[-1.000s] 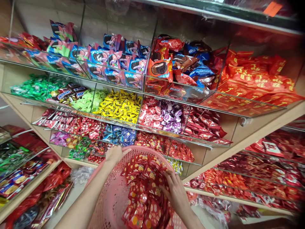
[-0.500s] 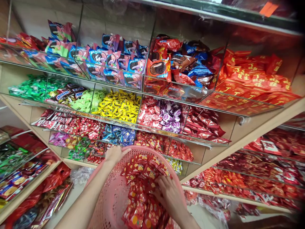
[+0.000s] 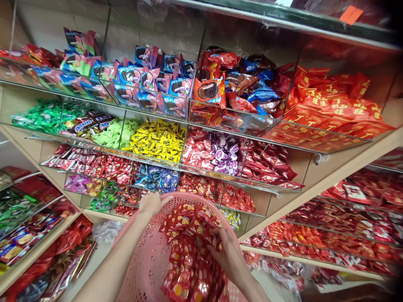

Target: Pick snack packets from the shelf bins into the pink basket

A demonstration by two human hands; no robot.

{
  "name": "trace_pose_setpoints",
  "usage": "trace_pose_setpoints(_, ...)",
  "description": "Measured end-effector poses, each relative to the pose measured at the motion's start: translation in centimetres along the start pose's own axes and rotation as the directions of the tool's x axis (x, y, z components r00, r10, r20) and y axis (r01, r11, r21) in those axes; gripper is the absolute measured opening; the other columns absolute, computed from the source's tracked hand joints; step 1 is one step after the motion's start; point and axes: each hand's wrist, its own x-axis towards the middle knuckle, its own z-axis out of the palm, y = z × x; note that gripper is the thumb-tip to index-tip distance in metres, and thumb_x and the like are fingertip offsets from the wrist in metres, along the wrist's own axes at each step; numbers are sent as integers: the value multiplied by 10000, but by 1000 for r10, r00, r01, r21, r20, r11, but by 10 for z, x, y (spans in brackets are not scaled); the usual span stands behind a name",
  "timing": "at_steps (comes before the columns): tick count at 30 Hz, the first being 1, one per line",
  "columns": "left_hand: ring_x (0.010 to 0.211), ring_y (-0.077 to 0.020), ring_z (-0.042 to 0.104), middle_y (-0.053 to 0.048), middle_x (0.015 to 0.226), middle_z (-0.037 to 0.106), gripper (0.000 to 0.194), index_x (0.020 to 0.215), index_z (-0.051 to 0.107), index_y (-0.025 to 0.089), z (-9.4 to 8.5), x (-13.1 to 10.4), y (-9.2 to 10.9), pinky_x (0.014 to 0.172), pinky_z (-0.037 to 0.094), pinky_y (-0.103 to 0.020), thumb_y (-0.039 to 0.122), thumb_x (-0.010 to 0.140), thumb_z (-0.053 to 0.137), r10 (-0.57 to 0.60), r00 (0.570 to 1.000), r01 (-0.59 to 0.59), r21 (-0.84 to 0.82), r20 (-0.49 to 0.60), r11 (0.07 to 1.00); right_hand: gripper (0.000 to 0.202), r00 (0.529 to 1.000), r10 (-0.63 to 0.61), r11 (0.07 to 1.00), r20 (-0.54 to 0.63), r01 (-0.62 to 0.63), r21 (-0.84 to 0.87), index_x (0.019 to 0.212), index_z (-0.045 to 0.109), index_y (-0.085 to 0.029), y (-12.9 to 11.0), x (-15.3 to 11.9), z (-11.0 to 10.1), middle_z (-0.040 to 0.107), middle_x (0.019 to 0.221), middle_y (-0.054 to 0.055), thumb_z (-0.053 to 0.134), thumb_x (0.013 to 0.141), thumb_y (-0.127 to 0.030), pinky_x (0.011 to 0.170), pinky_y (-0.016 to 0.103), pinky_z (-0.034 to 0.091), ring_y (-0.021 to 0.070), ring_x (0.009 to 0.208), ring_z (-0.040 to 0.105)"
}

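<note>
My left hand (image 3: 153, 204) grips the far rim of a pink perforated basket (image 3: 141, 256), its thumb stretched along the edge. Inside the basket lies a heap of red candy packets (image 3: 189, 260) with orange fruit prints, mostly towards its right side. My right hand (image 3: 227, 253) is over the right part of this heap, fingers apart and curved, fingertips touching or just above the packets. No packet shows between its fingers. Just beyond the basket rim, similar red packets (image 3: 201, 188) fill a low shelf compartment.
Clear-fronted shelves hold yellow candies (image 3: 159, 140), blue-pink snack packs (image 3: 151, 79) and red bags (image 3: 340, 100). A slanting wooden panel (image 3: 283, 209) runs at right. More candy shelves (image 3: 25, 247) stand at lower left. Crumpled plastic (image 3: 107, 233) lies left of the basket.
My right hand has shifted slightly right over the heap, and its fingers have spread apart. My left hand and the basket have stayed in place.
</note>
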Motion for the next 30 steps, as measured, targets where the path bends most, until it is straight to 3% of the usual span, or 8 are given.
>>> trace_pose_setpoints(4, 807, -294, 573, -184, 809, 620, 837, 796, 627, 126, 1, 0, 0, 688, 420, -383, 765, 602, 123, 3, 1000, -3, -4, -10, 1000, 291, 999, -43, 997, -11, 42, -70, 1029, 416, -218, 0, 1, 5, 545, 963, 54, 477, 745, -199, 725, 319, 417, 200, 903, 504)
trace_pose_setpoints(13, 849, -298, 564, -192, 849, 618, 833, 840, 621, 117, 4, 3, -2, 714, 414, -388, 751, 619, 130, 8, 1000, -8, -12, -4, 1000, 274, 991, -125, 943, 41, 132, -307, 953, 480, -225, 4, 1, 4, 544, 946, 40, 452, 711, -100, 724, 315, 383, 190, 858, 492)
trace_pose_setpoints(18, 837, -300, 567, -187, 829, 620, 833, 830, 622, 120, 5, 4, -2, 700, 419, -391, 754, 615, 127, 7, 1000, -7, -3, -13, 1000, 368, 996, -81, 950, 27, 86, -300, 993, 475, -223, 3, 0, 6, 531, 948, 40, 421, 671, -53, 725, 324, 391, 192, 854, 483)
trace_pose_setpoints(23, 837, -304, 566, -184, 834, 618, 822, 813, 623, 118, 2, 3, 0, 701, 422, -383, 755, 613, 143, 10, 1000, -10, 8, -18, 1000, 489, 994, -104, 952, -29, 91, -292, 1061, 457, -234, -1, 3, 6, 471, 1076, 60, 405, 622, -25, 765, 337, 405, 200, 955, 459)
trace_pose_setpoints(30, 838, -298, 569, -188, 816, 621, 820, 806, 626, 120, -1, 2, 0, 706, 422, -374, 757, 613, 147, 8, 1000, -8, 5, -6, 1000, 514, 995, -70, 961, -65, 49, -274, 1090, 438, -245, 8, 1, 10, 431, 1105, 61, 386, 630, -23, 798, 342, 417, 199, 993, 444)
